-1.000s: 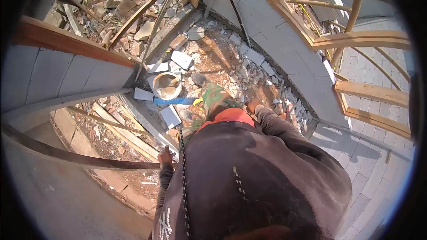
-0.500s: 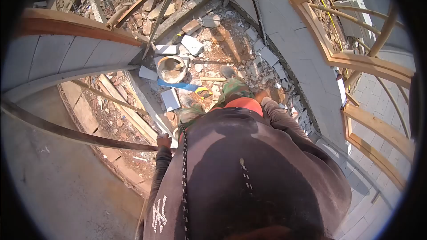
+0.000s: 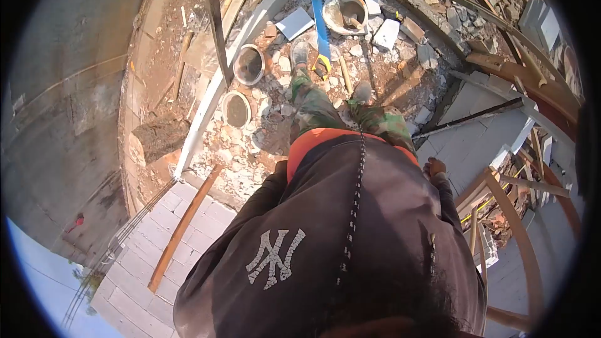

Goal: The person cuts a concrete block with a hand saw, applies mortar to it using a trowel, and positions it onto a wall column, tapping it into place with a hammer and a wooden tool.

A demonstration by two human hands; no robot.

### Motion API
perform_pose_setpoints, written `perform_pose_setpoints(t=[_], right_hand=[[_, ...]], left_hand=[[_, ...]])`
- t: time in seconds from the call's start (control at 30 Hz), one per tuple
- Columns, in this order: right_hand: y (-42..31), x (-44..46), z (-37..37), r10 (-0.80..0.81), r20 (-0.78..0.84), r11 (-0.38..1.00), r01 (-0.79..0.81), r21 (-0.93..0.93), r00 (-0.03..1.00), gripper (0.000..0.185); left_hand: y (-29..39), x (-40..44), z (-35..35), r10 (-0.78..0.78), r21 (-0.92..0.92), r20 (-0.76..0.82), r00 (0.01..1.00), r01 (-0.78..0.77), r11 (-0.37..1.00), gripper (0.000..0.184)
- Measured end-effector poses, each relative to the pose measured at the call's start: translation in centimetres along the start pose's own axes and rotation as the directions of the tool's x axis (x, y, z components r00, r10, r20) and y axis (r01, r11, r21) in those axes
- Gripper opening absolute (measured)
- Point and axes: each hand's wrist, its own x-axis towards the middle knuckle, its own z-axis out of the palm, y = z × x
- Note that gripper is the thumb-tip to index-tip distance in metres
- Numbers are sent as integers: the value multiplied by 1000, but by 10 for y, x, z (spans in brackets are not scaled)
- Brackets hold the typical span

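My left hand (image 3: 281,167) hangs beside my hip, mostly hidden by the sleeve and shirt, so its fingers cannot be made out. On the other side, my right hand (image 3: 434,166) hangs near the grey block wall (image 3: 460,156), fingers curled and nothing visible in them. Past my shoes lies a handsaw (image 3: 321,30) with a blue blade and a yellow-black handle. A short wooden stick (image 3: 345,75) rests between my feet. Just beyond stands a mortar-smeared bucket (image 3: 327,15) with a tool, partly seen, inside.
Two more buckets (image 3: 249,64) (image 3: 236,94) stand left of my legs. White blocks (image 3: 295,24) (image 3: 386,34) and rubble cover the ground. A pole (image 3: 216,19) slants at upper left. A plank (image 3: 184,228) leans on the block wall at lower left; timber frames (image 3: 523,238) stand right.
My view has swung left, so the saw and bucket sit farther right and two more buckets show. My left hand is no longer beside the pole; my right hand now hangs out at my side.
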Motion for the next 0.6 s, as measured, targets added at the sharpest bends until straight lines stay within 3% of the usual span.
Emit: perform_pose_setpoints(t=[0.07,0.13,0.27,0.37,0.47,0.53,0.57,0.6], right_hand=[[-82,-32,14,-117,-233,993,118,-10,965,18],[-143,-33,24,-240,-301,968,204,-147,923,18],[-234,11,45,-381,-4,917,377,-128,925,19],[-272,15,115,-510,87,834,517,-196,856,17],[-275,-15,188,-516,166,809,542,-229,840,16],[-255,9,219,-485,194,817,521,-248,853,24],[-234,37,233,-499,230,813,543,-212,836,24],[-215,58,246,-508,264,811,558,-175,820,25]], left_hand=[[19,-22,43,-80,-156,-40,996,73,985,36],[34,-32,72,-142,-266,-83,986,115,957,35],[46,-28,101,-207,-345,-191,960,132,929,33],[35,-8,104,-220,-324,-299,928,118,939,32],[14,7,86,-151,-127,-380,913,110,986,31],[25,-8,26,-56,84,-238,970,78,993,31],[29,-1,4,-42,100,-236,971,67,993,31],[32,9,-14,-230,-141,-233,945,201,969,32]])
